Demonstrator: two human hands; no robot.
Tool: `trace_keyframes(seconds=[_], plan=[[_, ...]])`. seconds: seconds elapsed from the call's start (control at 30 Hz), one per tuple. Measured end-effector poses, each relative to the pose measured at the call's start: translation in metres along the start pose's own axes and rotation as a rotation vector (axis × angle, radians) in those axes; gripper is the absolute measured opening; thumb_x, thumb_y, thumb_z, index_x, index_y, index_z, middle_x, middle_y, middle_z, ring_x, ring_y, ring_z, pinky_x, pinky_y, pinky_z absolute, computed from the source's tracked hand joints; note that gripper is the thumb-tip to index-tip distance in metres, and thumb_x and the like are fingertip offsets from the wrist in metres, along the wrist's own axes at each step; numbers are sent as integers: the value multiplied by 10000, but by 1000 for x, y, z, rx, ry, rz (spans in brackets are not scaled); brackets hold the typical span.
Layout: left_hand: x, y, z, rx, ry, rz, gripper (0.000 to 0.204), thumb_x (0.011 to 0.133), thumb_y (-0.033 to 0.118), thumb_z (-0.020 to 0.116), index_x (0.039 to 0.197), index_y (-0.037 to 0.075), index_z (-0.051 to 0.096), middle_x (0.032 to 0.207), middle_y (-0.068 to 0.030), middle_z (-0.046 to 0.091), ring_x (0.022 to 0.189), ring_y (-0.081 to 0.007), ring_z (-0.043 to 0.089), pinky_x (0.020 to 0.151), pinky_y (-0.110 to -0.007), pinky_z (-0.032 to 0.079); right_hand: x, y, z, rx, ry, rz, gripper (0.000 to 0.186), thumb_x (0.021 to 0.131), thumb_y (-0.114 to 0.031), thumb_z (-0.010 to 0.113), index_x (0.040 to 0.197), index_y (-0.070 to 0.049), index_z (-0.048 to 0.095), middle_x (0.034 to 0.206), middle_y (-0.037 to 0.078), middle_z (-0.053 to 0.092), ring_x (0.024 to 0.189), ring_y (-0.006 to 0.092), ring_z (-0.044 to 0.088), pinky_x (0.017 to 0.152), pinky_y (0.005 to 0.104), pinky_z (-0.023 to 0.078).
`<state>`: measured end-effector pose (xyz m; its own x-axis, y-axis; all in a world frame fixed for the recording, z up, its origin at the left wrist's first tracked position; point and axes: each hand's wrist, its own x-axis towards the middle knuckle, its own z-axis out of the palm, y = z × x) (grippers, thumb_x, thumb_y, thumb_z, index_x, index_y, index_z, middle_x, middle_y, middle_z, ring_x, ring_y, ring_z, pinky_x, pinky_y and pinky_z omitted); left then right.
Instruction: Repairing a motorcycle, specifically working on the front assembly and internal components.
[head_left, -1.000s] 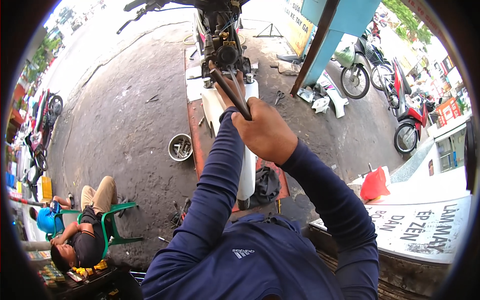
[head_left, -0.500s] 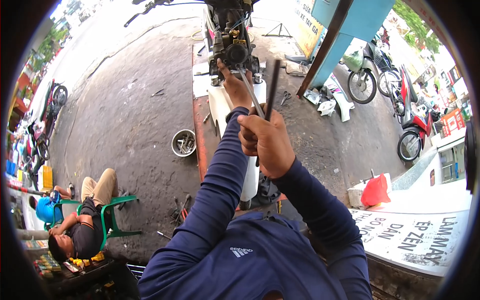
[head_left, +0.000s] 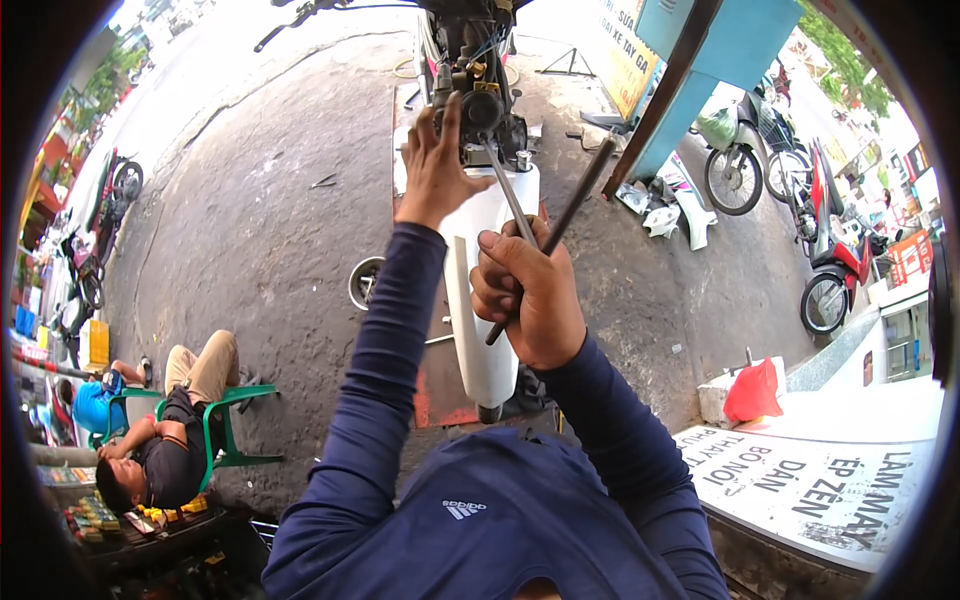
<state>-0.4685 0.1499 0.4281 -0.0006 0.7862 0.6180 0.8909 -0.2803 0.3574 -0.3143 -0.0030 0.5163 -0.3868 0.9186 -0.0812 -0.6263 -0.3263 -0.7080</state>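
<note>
My right hand is closed around the crossbar of a T-handle wrench. The wrench's thin shaft runs forward to the stripped motorcycle, ending just below a round dark part; how its tip seats is hidden. My left hand is off the wrench, fingers spread over the left side of the bared mechanism, holding nothing. Whether its fingertips touch the machine I cannot tell. Under both hands lies the motorcycle's long white body panel.
A metal bowl with small metal parts sits left of my forearm. Pliers lie farther left. Two people sit on green chairs at lower left. On the right stand a blue post, loose white panels and parked motorbikes.
My left hand has come off the wrench shaft area, moved left and spread its fingers. The wrench's crossbar has tilted over to the right in my right hand.
</note>
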Motion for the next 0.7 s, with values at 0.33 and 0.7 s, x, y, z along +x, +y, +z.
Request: trace_keyframes(seconds=[0.33,0.7], plan=[[58,-18,-13,238,-160,521,1130,471,362,896,1445,190,349,1461,-90,335,1341,-300,334,1087,-464,302,2,-1,2,-12,48,13,309,852,-148,642,762,-117,348,578,-24,336,411,59,325,360,234,253],[55,-17,-16,193,-115,515,1074,472,321,890,1406,149,390,1411,-109,374,1326,-284,352,1079,-437,318,0,-6,7,-8,38,32,206,901,-112,535,783,-124,367,576,-31,309,412,58,283,369,237,212]])
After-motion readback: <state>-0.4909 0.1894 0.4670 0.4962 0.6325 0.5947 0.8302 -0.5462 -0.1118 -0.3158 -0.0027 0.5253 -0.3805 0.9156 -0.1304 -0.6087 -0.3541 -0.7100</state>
